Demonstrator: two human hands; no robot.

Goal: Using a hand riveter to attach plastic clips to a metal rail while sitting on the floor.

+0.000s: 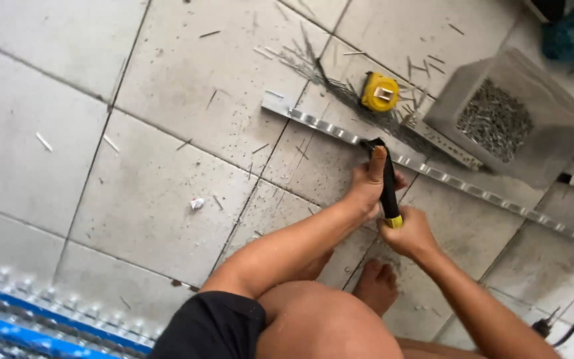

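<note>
Open tiled floor (134, 166) lies left of the left hand (369, 183) — only scattered metal slivers there. Ahead, the long perforated metal strip (433, 174) bars the way diagonally. Beyond it stand a yellow tape measure (380, 92) and a box of nails (506, 113) — closing off the upper right.

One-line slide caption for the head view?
Both hands grip black-and-yellow snips on a perforated metal strip across floor tiles.

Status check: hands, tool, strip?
Both hands, left hand and right hand, gripping black tool. Tool head on metal strip. Tape measure lies beyond, clear.
</note>
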